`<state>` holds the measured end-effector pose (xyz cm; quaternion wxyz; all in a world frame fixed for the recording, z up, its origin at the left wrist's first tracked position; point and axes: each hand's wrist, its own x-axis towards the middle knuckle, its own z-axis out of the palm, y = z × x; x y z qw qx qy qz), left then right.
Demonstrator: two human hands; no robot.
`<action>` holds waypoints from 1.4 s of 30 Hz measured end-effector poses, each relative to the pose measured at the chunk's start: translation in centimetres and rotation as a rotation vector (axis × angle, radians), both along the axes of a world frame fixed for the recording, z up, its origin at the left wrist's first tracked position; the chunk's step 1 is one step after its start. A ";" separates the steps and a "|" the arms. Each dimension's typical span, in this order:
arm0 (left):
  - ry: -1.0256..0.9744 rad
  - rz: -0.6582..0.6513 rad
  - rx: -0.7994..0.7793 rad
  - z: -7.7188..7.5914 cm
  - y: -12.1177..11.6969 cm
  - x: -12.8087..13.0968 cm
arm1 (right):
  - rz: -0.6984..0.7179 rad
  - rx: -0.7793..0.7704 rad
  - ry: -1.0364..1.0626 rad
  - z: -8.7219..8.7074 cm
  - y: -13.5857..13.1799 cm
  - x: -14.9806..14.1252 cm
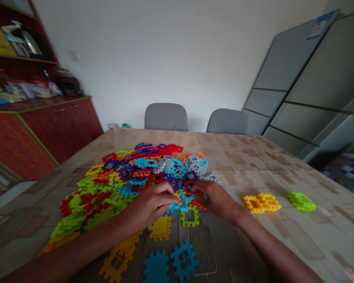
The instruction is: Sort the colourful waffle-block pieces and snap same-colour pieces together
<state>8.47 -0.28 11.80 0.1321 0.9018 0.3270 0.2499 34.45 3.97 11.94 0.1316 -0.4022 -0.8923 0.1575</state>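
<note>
My left hand [156, 200] is closed in a pinch at the near edge of a heap of plastic interlocking tiles. A blue interlocking tile [177, 207] sits at its fingertips. My right hand [215, 196] reaches into the same heap from the right with its fingers bent down; whatever is under them is mostly hidden. Between the hands and nearer me lie a green frame tile [189, 216] and a yellow tile [161, 228]. Closer still are a solid blue tile [156, 267] and a blue window tile [184, 259]. A yellow window tile [116, 262] lies below my left forearm.
The heap spreads left, with green tiles [67, 222], purple tiles [126, 172] and grey tiles [196, 165]. On the right of the table [236, 157] lie joined yellow tiles [262, 202] and a green stack [301, 201]. Two grey chairs [166, 116] stand behind.
</note>
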 end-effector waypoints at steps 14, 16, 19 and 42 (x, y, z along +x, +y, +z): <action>0.109 -0.135 -0.087 -2.1 -5.8 2.0 | -0.006 -0.047 -0.043 2.0 0.0 1.9; 0.082 -0.064 -0.079 -2.2 -6.5 1.4 | -0.010 -0.069 -0.072 2.3 -0.8 1.7; 0.073 0.077 -0.044 -2.9 -7.9 0.8 | -0.024 -0.125 -0.137 2.8 -3.5 0.8; 0.248 0.232 -0.179 -4.4 -9.4 2.7 | -0.084 -0.392 -0.561 5.0 -9.5 -2.3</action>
